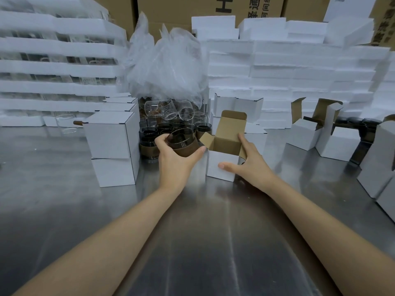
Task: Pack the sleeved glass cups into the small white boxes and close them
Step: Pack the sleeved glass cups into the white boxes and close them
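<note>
Fingers (159,144) of my left hand (177,163) grip the sleeved cup (181,144), tilted, just left of the open box (221,169) that my right hand (249,165) steadies with straight, spread fingers on the worktop (192,231).

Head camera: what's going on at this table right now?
A person is packing cups. The left hand grips a sleeved glass cup, tilted, just left of an open white box whose lid flap stands up. The right hand steadies that box, thumb on its front. The cup is not yet inside. Closed boxes are stacked to the left, and more cups wait behind.
</note>
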Demonstrator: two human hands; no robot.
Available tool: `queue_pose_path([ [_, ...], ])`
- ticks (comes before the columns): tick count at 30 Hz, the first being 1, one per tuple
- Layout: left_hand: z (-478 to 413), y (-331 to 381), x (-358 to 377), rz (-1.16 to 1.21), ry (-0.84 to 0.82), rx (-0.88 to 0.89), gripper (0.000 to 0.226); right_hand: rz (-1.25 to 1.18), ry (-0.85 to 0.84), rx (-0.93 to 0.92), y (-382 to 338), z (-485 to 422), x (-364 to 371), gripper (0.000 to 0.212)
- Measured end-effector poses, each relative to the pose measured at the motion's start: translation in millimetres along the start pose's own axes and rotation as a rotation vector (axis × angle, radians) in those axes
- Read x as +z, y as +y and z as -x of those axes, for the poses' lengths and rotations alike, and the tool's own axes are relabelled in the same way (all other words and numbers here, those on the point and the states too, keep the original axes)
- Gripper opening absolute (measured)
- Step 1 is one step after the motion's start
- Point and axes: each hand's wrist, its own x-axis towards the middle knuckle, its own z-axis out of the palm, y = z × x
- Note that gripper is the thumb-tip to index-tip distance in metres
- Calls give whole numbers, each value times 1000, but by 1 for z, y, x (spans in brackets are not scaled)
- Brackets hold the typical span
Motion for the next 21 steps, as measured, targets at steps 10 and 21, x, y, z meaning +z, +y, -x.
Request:
queue_pose_path([
  [10,15,6,5,129,-135,218,69,36,-17,-17,-5,2,9,116],
  [21,15,9,2,-11,-116,349,72,55,-95,-94,-18,8,19,120],
])
